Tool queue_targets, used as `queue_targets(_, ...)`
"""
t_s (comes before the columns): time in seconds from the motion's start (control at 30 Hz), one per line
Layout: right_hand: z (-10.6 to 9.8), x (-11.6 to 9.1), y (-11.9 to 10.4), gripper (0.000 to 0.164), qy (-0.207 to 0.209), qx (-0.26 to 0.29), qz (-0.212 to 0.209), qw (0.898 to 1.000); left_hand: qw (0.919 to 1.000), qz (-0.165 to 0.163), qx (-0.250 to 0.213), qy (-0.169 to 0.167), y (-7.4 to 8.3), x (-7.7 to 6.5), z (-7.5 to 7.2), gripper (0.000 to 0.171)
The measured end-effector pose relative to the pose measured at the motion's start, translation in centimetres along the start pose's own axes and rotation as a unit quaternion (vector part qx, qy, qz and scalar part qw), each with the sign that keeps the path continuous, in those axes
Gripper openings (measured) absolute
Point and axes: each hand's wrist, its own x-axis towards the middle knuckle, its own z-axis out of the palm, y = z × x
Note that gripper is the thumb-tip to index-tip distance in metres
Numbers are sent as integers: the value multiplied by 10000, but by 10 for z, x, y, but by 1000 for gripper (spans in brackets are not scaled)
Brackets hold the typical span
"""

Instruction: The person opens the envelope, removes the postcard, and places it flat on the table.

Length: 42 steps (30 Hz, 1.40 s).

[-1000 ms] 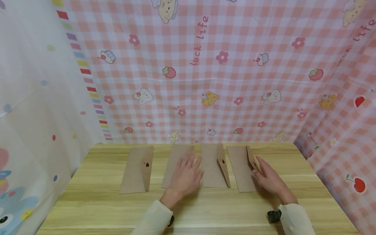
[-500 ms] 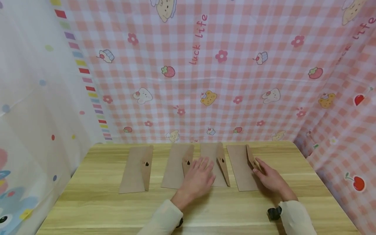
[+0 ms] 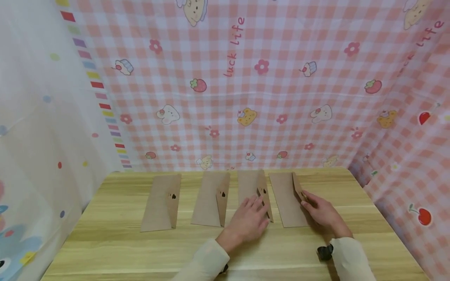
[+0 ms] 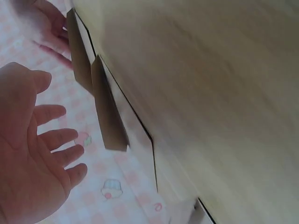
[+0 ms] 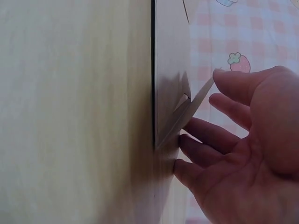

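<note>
folded papers [image 3: 154, 207]: brown (black-marked) | tabletop [image 3: 123, 253]: yellowish woodgrain | backdrop [image 3: 218, 105]: pink-white check | sleeves [image 3: 351, 259]: cream

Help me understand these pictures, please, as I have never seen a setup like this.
Gladly. There is no machine here: a person is working with two bare hands. The wide picture comes from a camera worn on the head, looking forward and down. The two close-ups come from cameras on the wrists, each watching its own hand, so the scene looks turned sideways.

Four brown paper envelopes lie in a row on a wooden table, with a pink checked cloth behind. The left hand is by the third envelope from the left, fingers relaxed, holding nothing. The right hand is at the raised flap of the fourth envelope, its thumb at the flap's tip; whether it pinches it is hard to tell.
</note>
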Motion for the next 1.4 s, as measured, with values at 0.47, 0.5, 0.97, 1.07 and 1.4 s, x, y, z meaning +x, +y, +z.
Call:
queue_targets(0.47,1,1,-3,58,-48,-79,384,9992,9981,402,-14,-472,25,19,5,53)
queue_targets(0.5,1,1,-3,58,-36,-84,396,9992,9980,421,12,-472,26,20,6,53)
queue_targets(0.97,3,0,-5,54,67,-94,328,9994,9957,417,172,-809,49,31,12,54)
queue_targets(1.07,4,0,-5,54,55,-76,367,9993,9946,376,236,-940,53,32,13,54)
queue_targets(1.4,5,0,-2,52,78,-94,282,9995,9885,286,700,-1311,61,34,18,56)
